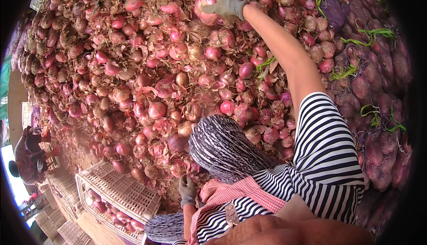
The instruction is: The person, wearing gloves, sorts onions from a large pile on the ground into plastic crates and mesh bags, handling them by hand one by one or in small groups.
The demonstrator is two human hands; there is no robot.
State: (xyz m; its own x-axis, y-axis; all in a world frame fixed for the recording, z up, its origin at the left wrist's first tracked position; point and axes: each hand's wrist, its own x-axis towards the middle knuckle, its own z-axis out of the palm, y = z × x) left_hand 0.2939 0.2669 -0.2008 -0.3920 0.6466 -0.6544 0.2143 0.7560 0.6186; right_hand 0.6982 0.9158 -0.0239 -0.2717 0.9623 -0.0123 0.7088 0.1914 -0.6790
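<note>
My right hand (223, 6), in a grey work glove, is stretched out over the heap of red onions (160, 61). Its fingers and thumb grip a large red onion (204, 3); part of it is hidden behind the glove. Down by the front of the heap, beside my knee, is my left hand (187, 190), also in a grey glove. Its fingers look curled, and whether they hold anything does not show. Loose papery skins lie all among the onions.
Left of my knee, a slatted plastic crate (116, 191) holds several onions. Filled purple mesh sacks (373, 68) with green ties line the right side. More crates (60, 185) stand at lower left, close to another person (31, 161).
</note>
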